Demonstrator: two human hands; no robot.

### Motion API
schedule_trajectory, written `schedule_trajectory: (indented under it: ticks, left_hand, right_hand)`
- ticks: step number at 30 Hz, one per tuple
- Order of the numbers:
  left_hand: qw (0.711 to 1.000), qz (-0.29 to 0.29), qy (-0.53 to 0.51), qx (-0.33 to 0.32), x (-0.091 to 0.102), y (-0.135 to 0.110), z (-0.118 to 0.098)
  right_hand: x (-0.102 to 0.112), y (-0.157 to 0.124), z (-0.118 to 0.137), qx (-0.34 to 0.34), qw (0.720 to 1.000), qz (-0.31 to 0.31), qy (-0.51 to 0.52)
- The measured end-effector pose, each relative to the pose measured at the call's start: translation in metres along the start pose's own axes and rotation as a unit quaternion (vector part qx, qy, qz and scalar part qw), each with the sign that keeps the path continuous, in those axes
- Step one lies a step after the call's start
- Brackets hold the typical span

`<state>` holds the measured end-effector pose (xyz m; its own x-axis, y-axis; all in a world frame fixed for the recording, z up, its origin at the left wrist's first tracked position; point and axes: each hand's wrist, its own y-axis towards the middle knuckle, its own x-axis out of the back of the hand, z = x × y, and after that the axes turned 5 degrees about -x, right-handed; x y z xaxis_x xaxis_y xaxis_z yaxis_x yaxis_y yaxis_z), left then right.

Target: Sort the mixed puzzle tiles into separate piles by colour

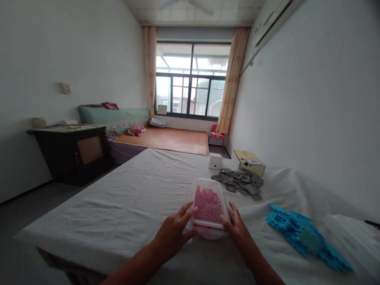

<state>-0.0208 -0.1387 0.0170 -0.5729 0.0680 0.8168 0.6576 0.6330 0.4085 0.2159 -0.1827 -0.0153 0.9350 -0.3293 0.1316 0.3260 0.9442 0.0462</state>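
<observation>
A clear plastic container (208,202) with a translucent lid stands in front of me on the cloth-covered table. Pink and red pieces show through it, too blurred to name. My left hand (177,223) grips its left side, thumb low near the front corner and fingers along the edge. On the opposite side, my right hand (234,222) grips the right edge, thumb over the lid's near corner. Both hands are closed around the container. Grey gear-shaped pieces (239,182) lie just beyond it, and blue gear-shaped pieces (307,237) are off to the right.
A small white box (215,161) and a yellow box (249,161) stand at the table's far right. At the right edge is a white object (356,237). White cloth (118,206) covers the table. Beyond are a bed (166,139) and a dark cabinet (65,154).
</observation>
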Motion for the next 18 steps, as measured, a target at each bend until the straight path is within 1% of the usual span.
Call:
schedule_trajectory:
  ticks: [2,4,6,9,12,14,16,18]
  left_hand:
    - [1.000,-0.017,-0.011,0.003,-0.002,-0.001,0.000]
    - [0.998,-0.035,-0.046,0.005,-0.007,-0.002,0.002]
    - [0.995,-0.052,-0.088,0.007,-0.013,-0.003,0.005]
    - [0.989,-0.083,-0.126,-0.002,-0.023,-0.002,0.012]
    - [0.982,-0.130,-0.136,-0.012,-0.029,-0.001,0.019]
    - [0.979,-0.150,-0.134,-0.016,-0.030,-0.001,0.022]
    - [0.980,-0.150,-0.131,-0.017,-0.029,-0.001,0.023]
    - [0.979,-0.149,-0.138,-0.010,-0.028,-0.003,0.023]
  right_hand:
    - [-0.001,-0.002,0.004,-0.018,0.999,0.029,0.025]
    - [-0.001,-0.005,0.010,-0.009,0.997,0.069,0.032]
    - [-0.002,-0.008,0.017,0.002,0.995,0.086,0.041]
    - [-0.006,-0.010,0.026,0.006,0.994,0.072,0.083]
    - [-0.009,-0.009,0.032,0.011,0.985,0.077,0.155]
    - [-0.010,-0.008,0.035,-0.016,0.977,0.070,0.202]
    - [-0.010,-0.007,0.035,-0.057,0.968,0.051,0.239]
    - [-0.011,-0.008,0.035,-0.072,0.958,0.062,0.271]
